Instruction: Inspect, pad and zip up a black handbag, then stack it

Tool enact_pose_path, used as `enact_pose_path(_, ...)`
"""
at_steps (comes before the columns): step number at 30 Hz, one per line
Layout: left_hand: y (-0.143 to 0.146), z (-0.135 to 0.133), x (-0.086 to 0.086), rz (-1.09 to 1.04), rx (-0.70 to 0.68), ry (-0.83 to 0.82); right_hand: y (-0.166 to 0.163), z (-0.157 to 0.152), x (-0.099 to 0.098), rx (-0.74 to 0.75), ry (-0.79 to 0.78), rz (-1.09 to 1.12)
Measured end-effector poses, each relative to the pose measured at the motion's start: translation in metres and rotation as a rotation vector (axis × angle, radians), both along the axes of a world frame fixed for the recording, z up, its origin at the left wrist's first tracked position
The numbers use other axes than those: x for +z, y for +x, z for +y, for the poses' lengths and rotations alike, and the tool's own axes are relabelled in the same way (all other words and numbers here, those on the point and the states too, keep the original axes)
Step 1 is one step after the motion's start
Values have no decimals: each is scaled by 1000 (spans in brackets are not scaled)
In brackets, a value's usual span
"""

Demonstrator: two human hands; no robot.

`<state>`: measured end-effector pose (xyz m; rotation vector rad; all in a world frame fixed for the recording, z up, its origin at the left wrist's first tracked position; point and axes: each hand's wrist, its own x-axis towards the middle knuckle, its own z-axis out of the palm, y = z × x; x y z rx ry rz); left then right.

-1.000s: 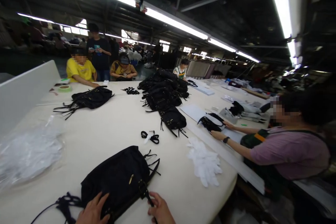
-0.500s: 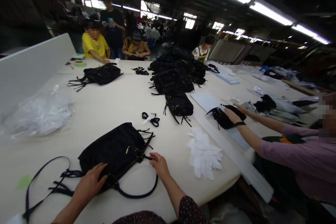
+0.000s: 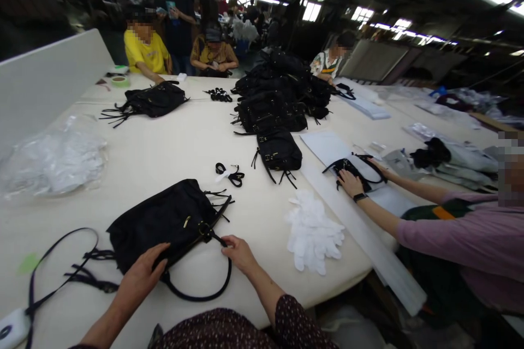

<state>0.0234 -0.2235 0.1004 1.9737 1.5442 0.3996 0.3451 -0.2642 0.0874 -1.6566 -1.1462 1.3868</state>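
Observation:
A black handbag with gold-coloured fittings lies on its side on the table in front of me. My left hand rests on its near edge, fingers stretched out, covering part of the seam. Between the thumb and fingers of my right hand is the bag's handle, pinched near its ring; the rest of it loops toward me. Tassel-like cords stick out at both ends of the bag. A long black strap trails off to the left. Beyond the bag lies a bundled black strap with a white wrap.
White gloves lie right of my hand. Past them, a co-worker's hands press on another black bag. A pile of black bags stands at the back. Clear plastic bags sit left, near a white device.
The view has shifted a little, so the table appears further left. My hands keep their places on the bag and handle. The co-worker's near hand has moved across the other bag.

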Motion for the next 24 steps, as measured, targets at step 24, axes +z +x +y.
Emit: enact_pose_path(24,-40,-79,32,19,270,-217,14,24,19,0,-146,-59)
